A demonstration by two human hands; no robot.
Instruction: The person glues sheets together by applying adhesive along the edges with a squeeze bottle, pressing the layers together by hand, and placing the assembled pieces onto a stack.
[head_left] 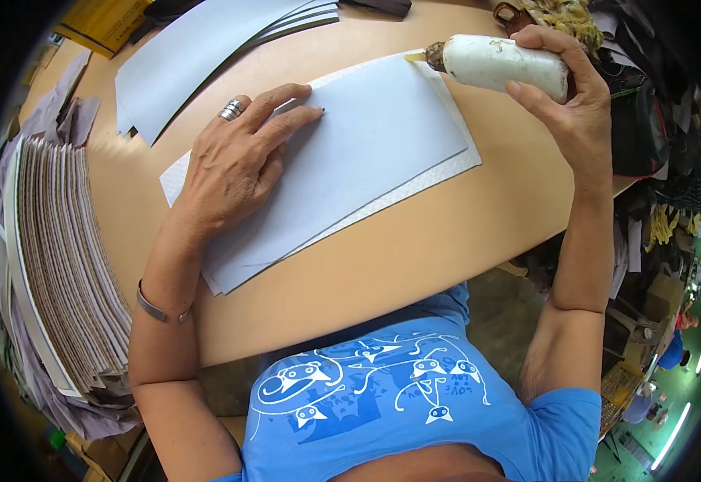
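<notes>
The bottle (pixel 501 63) is above the table (pixel 447 241), in the far right part of the work area. It is white and stained, and it lies almost level in the air, with its yellowish nozzle (pixel 415 57) pointing to the left. The nozzle's tip is at the far edge of the sheet (pixel 374 136); I cannot tell if it touches.

The right hand (pixel 579 92) grips the bottle around its right end, the thumb on the near side and the other fingers on the far side. The left hand (pixel 238 157) rests on the left part of the sheet, palm down, with its fingers loosely extended and gripping nothing. It wears a ring (pixel 232 109), and on the same arm is a bracelet (pixel 151 304).

The sheet is pale and smooth. Under it lies a textured sheet (pixel 464 145), which shows along the right side and at the left corner.

On the far left of the table are more sheets (pixel 198 56), overlapping, and behind them a yellow box (pixel 105 24). At the left stands a thick stack (pixel 69 257) with many thin layers. On the right, beyond the hand, is a dark bag (pixel 639 128). The person wears a blue shirt (pixel 479 410) with white cat drawings.
</notes>
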